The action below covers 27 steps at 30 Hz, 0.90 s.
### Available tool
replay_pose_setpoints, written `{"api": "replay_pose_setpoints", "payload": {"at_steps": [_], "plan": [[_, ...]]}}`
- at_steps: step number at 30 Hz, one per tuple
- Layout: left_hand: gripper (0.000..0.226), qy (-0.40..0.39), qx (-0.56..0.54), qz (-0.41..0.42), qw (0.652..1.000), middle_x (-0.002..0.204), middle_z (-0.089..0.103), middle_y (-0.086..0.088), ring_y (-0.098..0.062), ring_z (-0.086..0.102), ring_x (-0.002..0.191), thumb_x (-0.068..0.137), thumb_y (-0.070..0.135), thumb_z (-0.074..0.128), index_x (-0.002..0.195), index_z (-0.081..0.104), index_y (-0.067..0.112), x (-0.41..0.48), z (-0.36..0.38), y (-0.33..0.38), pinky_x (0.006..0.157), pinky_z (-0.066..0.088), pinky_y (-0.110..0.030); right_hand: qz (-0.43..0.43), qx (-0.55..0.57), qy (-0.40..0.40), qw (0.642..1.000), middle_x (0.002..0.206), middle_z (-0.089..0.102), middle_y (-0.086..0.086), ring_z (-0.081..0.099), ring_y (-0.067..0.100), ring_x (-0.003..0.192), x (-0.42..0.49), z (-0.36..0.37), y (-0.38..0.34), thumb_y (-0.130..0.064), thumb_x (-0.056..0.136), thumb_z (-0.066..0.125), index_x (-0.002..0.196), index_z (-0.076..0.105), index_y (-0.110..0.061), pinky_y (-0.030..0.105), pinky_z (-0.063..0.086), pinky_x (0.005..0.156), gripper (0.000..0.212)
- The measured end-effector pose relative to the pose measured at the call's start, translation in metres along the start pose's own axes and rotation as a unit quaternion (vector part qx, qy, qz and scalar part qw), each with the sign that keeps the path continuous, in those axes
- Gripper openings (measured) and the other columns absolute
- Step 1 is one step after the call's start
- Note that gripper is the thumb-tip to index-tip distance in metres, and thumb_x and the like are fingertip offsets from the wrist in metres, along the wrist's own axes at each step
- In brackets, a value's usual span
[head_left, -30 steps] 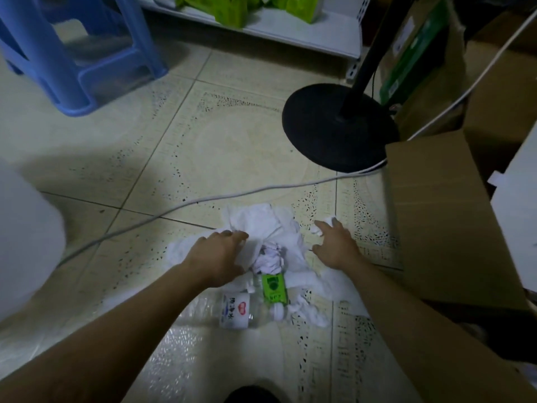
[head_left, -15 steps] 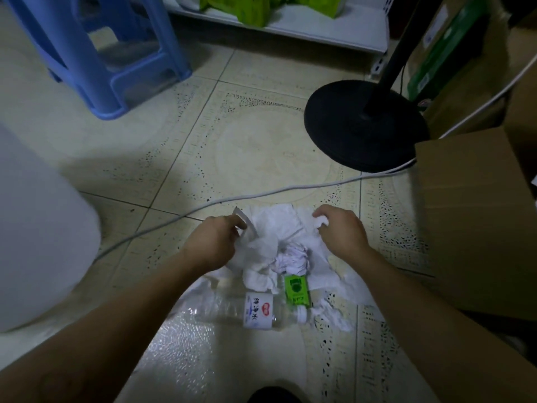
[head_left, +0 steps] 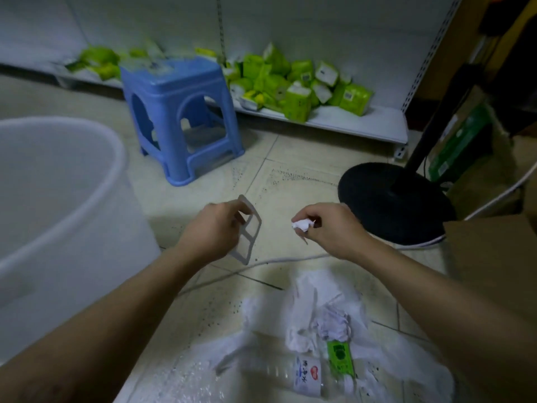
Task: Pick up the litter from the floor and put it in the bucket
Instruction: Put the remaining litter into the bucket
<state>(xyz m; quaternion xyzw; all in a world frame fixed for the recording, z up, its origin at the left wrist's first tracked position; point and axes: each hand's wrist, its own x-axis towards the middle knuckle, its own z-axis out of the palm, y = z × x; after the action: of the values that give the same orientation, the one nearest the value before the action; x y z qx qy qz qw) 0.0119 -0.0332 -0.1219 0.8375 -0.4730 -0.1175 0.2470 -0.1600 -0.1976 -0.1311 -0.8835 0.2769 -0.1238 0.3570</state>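
My left hand (head_left: 213, 229) is raised above the floor and grips a flat grey plastic frame piece (head_left: 249, 228). To its right, my right hand (head_left: 325, 226) is closed on a crumpled white paper scrap (head_left: 301, 226). The large white bucket (head_left: 58, 205) stands at the left, its rim level with my left forearm. Below my hands the litter pile (head_left: 325, 312) lies on the tiles: white tissues, a clear plastic bottle (head_left: 293, 373) on its side and a small green packet (head_left: 340, 357).
A blue plastic stool (head_left: 177, 112) stands behind the bucket. A black fan base (head_left: 392, 210) sits at the right, beside a cardboard box (head_left: 491, 257). A white cable (head_left: 261, 263) runs across the floor. Green packages (head_left: 290, 82) lie on a low white shelf.
Both hands have lifted off the litter pile, the left taking the grey frame piece and the right a paper scrap. The view has tilted up, bringing the bucket's rim and the shelf into sight.
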Motion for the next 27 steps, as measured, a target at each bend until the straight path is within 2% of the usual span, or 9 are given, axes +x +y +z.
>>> {"api": "replay_pose_setpoints", "payload": {"at_steps": [3, 7, 11, 15, 19, 21, 23, 25, 27], "plan": [[0.039, 0.062, -0.007, 0.036, 0.997, 0.104, 0.069, 0.003, -0.009, 0.063, 0.086, 0.090, 0.010, 0.054, 0.124, 0.052, 0.030, 0.006, -0.057, 0.009, 0.069, 0.053, -0.025, -0.033, -0.011, 0.021, 0.999, 0.083, 0.070, -0.005, 0.064, 0.014, 0.078, 0.026, -0.017, -0.055, -0.028, 0.080, 0.072, 0.084, 0.068, -0.031, 0.032, 0.054, 0.071, 0.007], [0.048, 0.168, 0.017, 0.063, 0.984, 0.094, 0.070, -0.006, -0.026, 0.064, 0.085, 0.086, 0.016, 0.059, 0.131, 0.045, 0.028, 0.012, -0.134, 0.007, 0.068, 0.049, -0.034, -0.072, 0.002, 0.062, 0.995, 0.073, 0.071, 0.002, 0.059, 0.008, 0.058, 0.059, -0.030, -0.134, -0.025, 0.073, 0.078, 0.072, 0.058, -0.026, 0.018, 0.048, 0.054, 0.021], [0.046, 0.222, 0.044, 0.049, 0.973, 0.088, 0.071, -0.006, -0.029, 0.065, 0.082, 0.081, 0.010, 0.060, 0.124, 0.054, 0.025, 0.005, -0.207, -0.022, 0.071, 0.051, -0.034, -0.097, 0.054, 0.062, 0.992, 0.068, 0.067, 0.007, 0.063, 0.021, 0.056, 0.085, -0.021, -0.207, -0.013, 0.074, 0.078, 0.068, 0.059, -0.020, 0.039, 0.059, 0.054, 0.021], [0.037, 0.231, 0.017, -0.028, 0.972, 0.079, 0.070, -0.001, -0.017, 0.064, 0.060, 0.081, 0.010, 0.063, 0.114, 0.057, 0.025, -0.022, -0.252, -0.076, 0.063, 0.055, -0.032, -0.122, 0.079, 0.040, 0.989, 0.066, 0.067, -0.002, 0.058, 0.009, 0.058, 0.097, 0.019, -0.266, -0.019, 0.072, 0.080, 0.072, 0.067, -0.017, 0.028, 0.051, 0.052, 0.014], [0.040, 0.158, 0.029, -0.111, 0.981, 0.083, 0.067, -0.003, -0.013, 0.058, 0.062, 0.078, 0.012, 0.070, 0.114, 0.058, 0.023, -0.049, -0.267, -0.130, 0.063, 0.053, -0.031, -0.168, -0.005, -0.007, 0.986, 0.073, 0.066, -0.014, 0.056, -0.003, 0.066, 0.092, 0.073, -0.308, -0.028, 0.076, 0.076, 0.077, 0.070, -0.027, 0.013, 0.038, 0.055, 0.007], [0.046, 0.127, 0.057, -0.145, 0.980, 0.095, 0.067, -0.005, -0.016, 0.058, 0.072, 0.080, 0.012, 0.068, 0.123, 0.055, 0.021, -0.061, -0.265, -0.150, 0.069, 0.051, -0.029, -0.187, -0.030, -0.058, 0.980, 0.089, 0.069, -0.011, 0.060, 0.001, 0.078, 0.085, 0.098, -0.318, -0.031, 0.080, 0.072, 0.091, 0.072, -0.030, 0.021, 0.045, 0.068, 0.011], [0.055, 0.101, 0.082, -0.166, 0.977, 0.115, 0.064, -0.006, -0.019, 0.059, 0.093, 0.082, 0.016, 0.064, 0.135, 0.047, 0.021, -0.070, -0.257, -0.163, 0.085, 0.050, -0.032, -0.226, -0.191, -0.088, 0.951, 0.120, 0.063, -0.006, 0.056, 0.014, 0.105, 0.080, 0.119, -0.317, -0.046, 0.080, 0.065, 0.118, 0.064, -0.037, 0.034, 0.047, 0.089, 0.038], [0.062, 0.073, 0.116, -0.156, 0.978, 0.134, 0.054, -0.007, -0.021, 0.053, 0.116, 0.085, 0.026, 0.064, 0.141, 0.038, 0.021, -0.075, -0.246, -0.167, 0.099, 0.044, -0.035, -0.254, -0.340, -0.085, 0.901, 0.143, 0.047, -0.004, 0.040, 0.023, 0.125, 0.077, 0.128, -0.309, -0.058, 0.079, 0.059, 0.134, 0.048, -0.041, 0.042, 0.034, 0.103, 0.059], [0.063, 0.069, 0.147, -0.123, 0.979, 0.140, 0.049, -0.005, -0.021, 0.048, 0.123, 0.085, 0.039, 0.063, 0.140, 0.039, 0.022, -0.075, -0.239, -0.164, 0.103, 0.041, -0.037, -0.251, -0.355, -0.077, 0.897, 0.151, 0.036, 0.000, 0.031, 0.024, 0.131, 0.078, 0.124, -0.299, -0.061, 0.079, 0.058, 0.141, 0.038, -0.041, 0.043, 0.026, 0.108, 0.068]]}}
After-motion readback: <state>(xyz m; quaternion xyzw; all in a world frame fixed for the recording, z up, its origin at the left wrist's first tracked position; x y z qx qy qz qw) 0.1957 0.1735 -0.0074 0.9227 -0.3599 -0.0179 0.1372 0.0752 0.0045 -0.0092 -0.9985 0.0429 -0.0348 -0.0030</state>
